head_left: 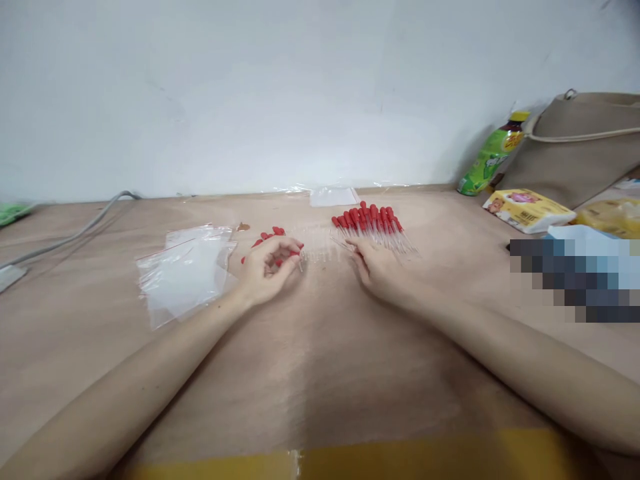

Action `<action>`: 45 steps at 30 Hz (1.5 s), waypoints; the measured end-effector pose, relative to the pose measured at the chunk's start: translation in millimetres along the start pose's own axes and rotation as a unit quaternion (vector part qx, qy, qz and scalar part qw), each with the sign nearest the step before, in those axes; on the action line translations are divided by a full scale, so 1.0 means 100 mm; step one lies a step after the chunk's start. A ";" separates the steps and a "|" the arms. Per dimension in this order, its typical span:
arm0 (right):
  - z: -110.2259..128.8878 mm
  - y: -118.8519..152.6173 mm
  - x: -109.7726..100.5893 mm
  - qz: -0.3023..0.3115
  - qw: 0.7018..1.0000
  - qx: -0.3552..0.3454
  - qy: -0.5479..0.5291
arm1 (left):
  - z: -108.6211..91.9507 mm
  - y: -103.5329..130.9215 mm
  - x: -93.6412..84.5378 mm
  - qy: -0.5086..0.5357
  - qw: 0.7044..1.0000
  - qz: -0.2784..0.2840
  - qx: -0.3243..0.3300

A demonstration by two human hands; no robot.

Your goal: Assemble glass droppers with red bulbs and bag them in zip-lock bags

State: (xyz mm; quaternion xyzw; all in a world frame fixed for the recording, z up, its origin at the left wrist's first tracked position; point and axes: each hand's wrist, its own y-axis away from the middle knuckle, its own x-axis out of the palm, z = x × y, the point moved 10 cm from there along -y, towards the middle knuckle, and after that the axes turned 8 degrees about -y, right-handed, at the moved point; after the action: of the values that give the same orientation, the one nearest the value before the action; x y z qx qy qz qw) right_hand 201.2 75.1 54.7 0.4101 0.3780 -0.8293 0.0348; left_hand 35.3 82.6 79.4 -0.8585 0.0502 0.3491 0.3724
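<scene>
"Taking the red-bulbed droppers (373,220) on the table (280,373) as our landmark, where do our hands lie?"

"Our left hand (270,267) is left of them, thumb and fingers pinched together on a red bulb (295,253). Our right hand (375,263) is just in front of them, fingertips near thin clear tubes (320,248); we cannot tell whether it grips one."

"And what surrounds them?"

"Left of the landmark, we note loose red bulbs (277,231) beside our left hand and, farther left, clear bags (185,270). Well to its right, we see a tilted green bottle (487,163) and a yellow packet (527,210)."
</scene>
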 end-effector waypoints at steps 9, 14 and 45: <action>0.22 0.17 0.03 0.019 0.998 -0.041 -0.039 | 0.08 0.23 0.36 0.035 0.998 0.038 -0.040; 0.23 0.19 0.08 0.028 0.997 -0.060 -0.032 | -0.11 0.21 0.35 -0.048 0.997 0.048 0.049; 0.30 0.25 0.15 0.098 0.986 -0.134 -0.018 | -0.38 0.31 0.54 -0.048 0.971 0.188 0.141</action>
State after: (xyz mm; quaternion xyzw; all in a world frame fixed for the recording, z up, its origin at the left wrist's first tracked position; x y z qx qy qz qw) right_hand 180.8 41.6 40.6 0.4216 0.4432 -0.7710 0.1771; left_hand 86.4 44.1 44.0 -0.7548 0.2412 0.4428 0.4195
